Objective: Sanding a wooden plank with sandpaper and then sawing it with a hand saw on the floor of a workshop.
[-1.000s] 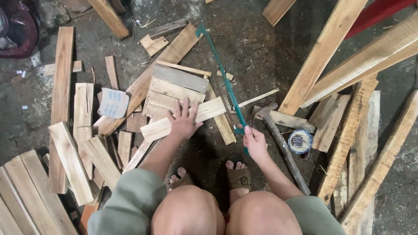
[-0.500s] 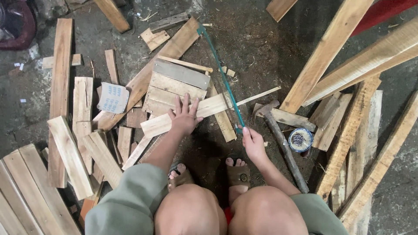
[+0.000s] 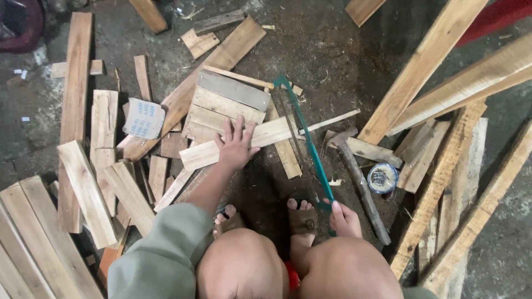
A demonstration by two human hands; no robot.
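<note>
Your left hand presses flat on the slat at frame centre while your right hand grips the saw handle; keep that slat pinned and stroke the blade squarely.

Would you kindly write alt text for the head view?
A crouching person's left hand presses a wooden slat while the right hand grips a green-framed saw across it, amid scattered boards on a dirty floor.

bare dark floor open ahead, scattered boards left, long planks right
</note>
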